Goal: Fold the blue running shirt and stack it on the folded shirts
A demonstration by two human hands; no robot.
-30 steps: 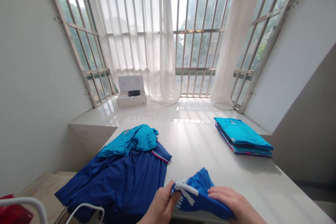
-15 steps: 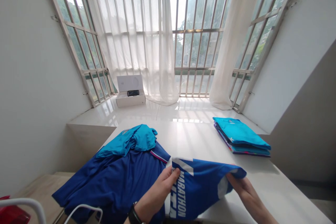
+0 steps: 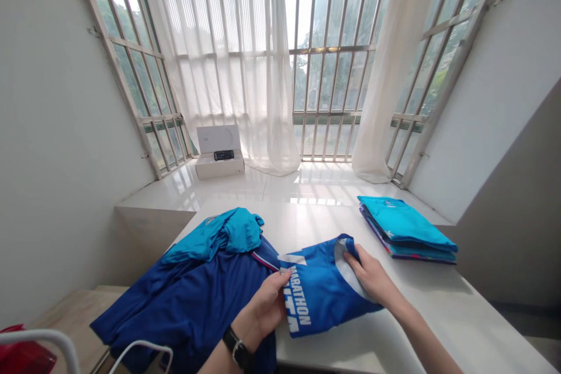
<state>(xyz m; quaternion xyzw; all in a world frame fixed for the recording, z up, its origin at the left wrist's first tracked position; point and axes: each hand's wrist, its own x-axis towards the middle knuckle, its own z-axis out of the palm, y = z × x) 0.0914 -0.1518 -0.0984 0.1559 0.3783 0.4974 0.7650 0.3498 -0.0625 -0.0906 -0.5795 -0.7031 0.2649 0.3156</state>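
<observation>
Between my hands is a blue shirt (image 3: 324,289) with white "MARATHON" lettering, folded to a compact shape above the white table. My left hand (image 3: 265,304), with a black watch on its wrist, pinches the lettered edge, thumb on top. At the neckline, my right hand (image 3: 372,274) grips the collar, its thumb on the pale inner fabric and its fingers partly hidden behind. Beside my left hand lies a heap of dark blue clothing (image 3: 205,304), with a bright turquoise garment (image 3: 232,234) crumpled on top.
A stack of folded clothes (image 3: 407,231), turquoise on top, rests on the right of the white table (image 3: 307,219). On the sill behind, an open white box (image 3: 219,168) holds a dark object. A white curved bar (image 3: 48,336) and something red (image 3: 26,356) are at lower left.
My right hand has moved up and left, bringing the collar end with it. The shirt now looks shorter and more compact. My left hand keeps its hold on the lettered edge.
</observation>
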